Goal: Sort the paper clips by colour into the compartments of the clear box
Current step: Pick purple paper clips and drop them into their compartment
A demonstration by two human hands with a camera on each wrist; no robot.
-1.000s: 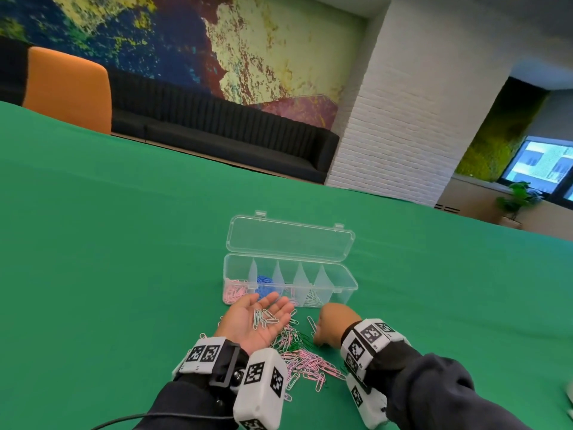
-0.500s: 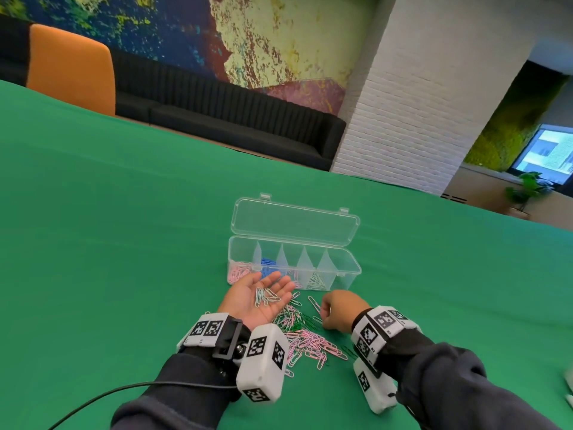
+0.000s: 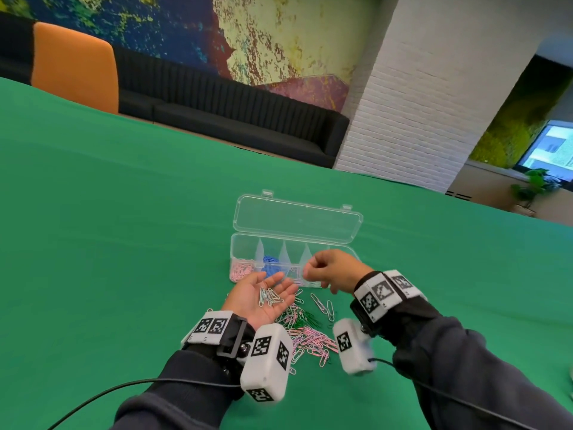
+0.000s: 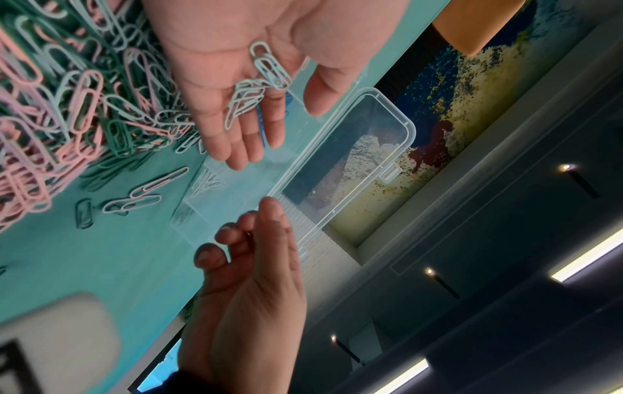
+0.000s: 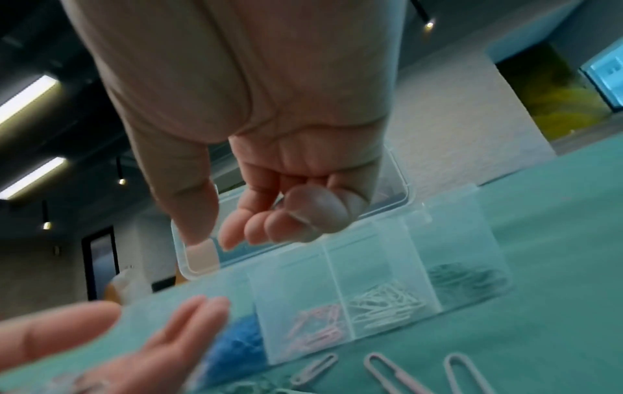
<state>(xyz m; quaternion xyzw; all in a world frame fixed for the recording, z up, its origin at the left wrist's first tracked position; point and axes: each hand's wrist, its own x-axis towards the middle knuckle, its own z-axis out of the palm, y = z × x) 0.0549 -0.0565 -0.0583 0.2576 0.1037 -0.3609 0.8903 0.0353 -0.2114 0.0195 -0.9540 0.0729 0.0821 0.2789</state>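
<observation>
The clear box (image 3: 245,243) stands open on the green table, lid laid back. Its compartments hold pink clips (image 3: 242,270), blue clips (image 3: 271,266), then white clips (image 5: 384,304) and dark green clips (image 5: 468,277). A mixed pile of clips (image 3: 305,335) lies in front of it. My left hand (image 3: 263,297) lies palm up beside the box front, fingers straight, with several pale clips (image 4: 256,88) resting on it. My right hand (image 3: 328,270) hovers over the box's front wall near the middle compartments, fingers curled (image 5: 269,226). No clip shows between them.
Two loose pale clips (image 3: 324,307) lie right of the pile. A black cable (image 3: 93,401) trails off my left sleeve. Beyond the table's far edge stand an orange chair (image 3: 74,63), a black sofa (image 3: 232,116) and a white brick pillar (image 3: 418,103).
My right hand has lifted off the table beside the pile and moved up over the front of the box. The left hand has stayed palm up with its clips.
</observation>
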